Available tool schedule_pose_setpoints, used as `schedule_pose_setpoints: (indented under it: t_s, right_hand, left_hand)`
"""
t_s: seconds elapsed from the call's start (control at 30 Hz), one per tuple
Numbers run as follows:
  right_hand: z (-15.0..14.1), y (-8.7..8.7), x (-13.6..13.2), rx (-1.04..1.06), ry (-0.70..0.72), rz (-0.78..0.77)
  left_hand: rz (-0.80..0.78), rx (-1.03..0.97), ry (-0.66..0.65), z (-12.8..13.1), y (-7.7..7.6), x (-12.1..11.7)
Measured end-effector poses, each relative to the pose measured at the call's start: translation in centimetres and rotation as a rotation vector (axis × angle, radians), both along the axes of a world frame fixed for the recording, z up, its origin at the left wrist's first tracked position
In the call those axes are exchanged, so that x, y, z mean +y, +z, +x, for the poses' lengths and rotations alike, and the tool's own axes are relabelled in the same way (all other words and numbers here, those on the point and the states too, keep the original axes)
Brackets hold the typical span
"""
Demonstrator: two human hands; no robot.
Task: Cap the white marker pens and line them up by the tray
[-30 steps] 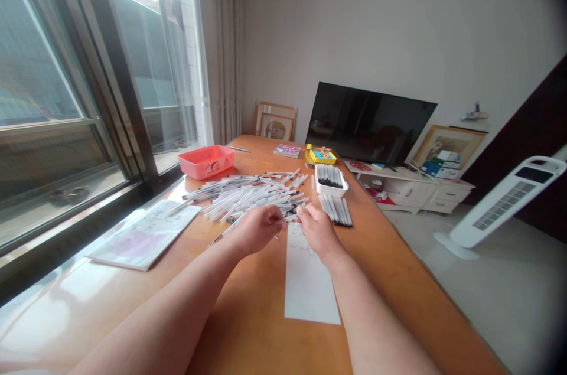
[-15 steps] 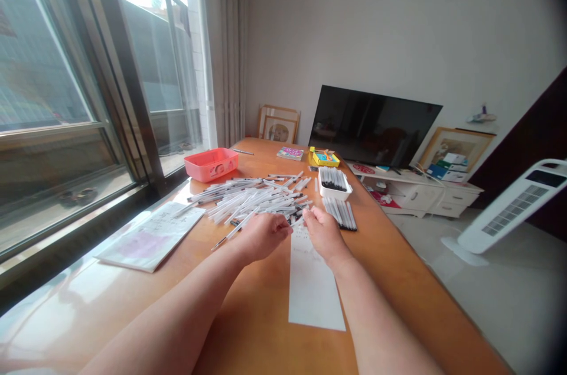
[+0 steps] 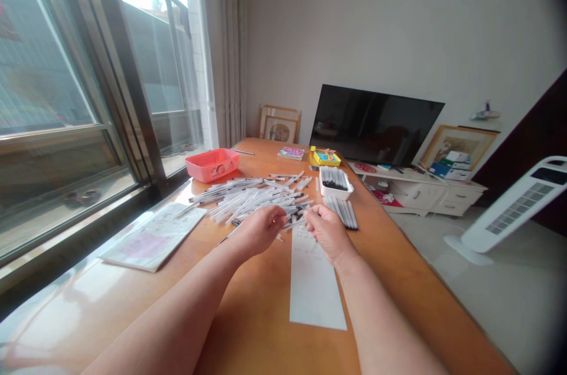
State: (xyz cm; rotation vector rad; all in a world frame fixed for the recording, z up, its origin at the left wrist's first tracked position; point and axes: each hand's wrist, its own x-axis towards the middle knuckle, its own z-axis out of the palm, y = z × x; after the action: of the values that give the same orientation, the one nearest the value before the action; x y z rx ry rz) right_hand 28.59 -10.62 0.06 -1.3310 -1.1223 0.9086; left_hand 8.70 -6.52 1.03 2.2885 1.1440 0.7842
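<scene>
My left hand is closed in a pinch at the near edge of a loose heap of clear pens and pen parts. What it holds, if anything, is too small to make out. A short way to its right, my right hand pinches a slim pen; its thin dark end points toward the heap, and the fingers hide much of it. Beneath the right hand lies a long white paper strip with handwriting at its far end. Close beside that hand is a row of clear pens with black ends.
Upright pens fill a white container on the right. A pink basket stands back left, and a notebook lies near the window. Farther back are a yellow box and a small booklet. The table edge runs along the right.
My hands have moved slightly apart, and the thin piece that was between them no longer spans the gap. The left hand has shifted a little left.
</scene>
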Motion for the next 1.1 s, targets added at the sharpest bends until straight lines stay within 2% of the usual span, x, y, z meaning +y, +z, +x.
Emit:
schedule_pose_setpoints:
  t_s: [0.13,0.3,0.43,0.6,0.8,1.1]
  right_hand:
    - [1.0,-0.2,0.3,-0.065,-0.135,0.018]
    - [1.4,-0.7,0.7,-0.176,-0.194,0.007]
    - [1.4,-0.8,0.8,-0.223,-0.21,0.005]
    - [1.3,-0.9,0.8,-0.215,-0.222,0.021]
    - [1.4,-1.2,1.3,-0.114,-0.258,0.03]
    - [1.0,-0.4,0.7,-0.011,-0.252,0.055]
  left_hand:
    - [-0.01,0.129,0.065,-0.5,-1.0,0.9]
    - [0.071,0.221,-0.036,-0.7,-2.5,1.4]
    - [0.094,0.245,-0.041,-0.8,-3.3,1.7]
    - [0.105,0.237,-0.014,-0.7,-2.7,1.3]
    - [-0.001,0.182,0.034,-0.4,-2.1,0.8]
    - [-0.041,0.131,0.006,-0.4,-1.5,0.5]
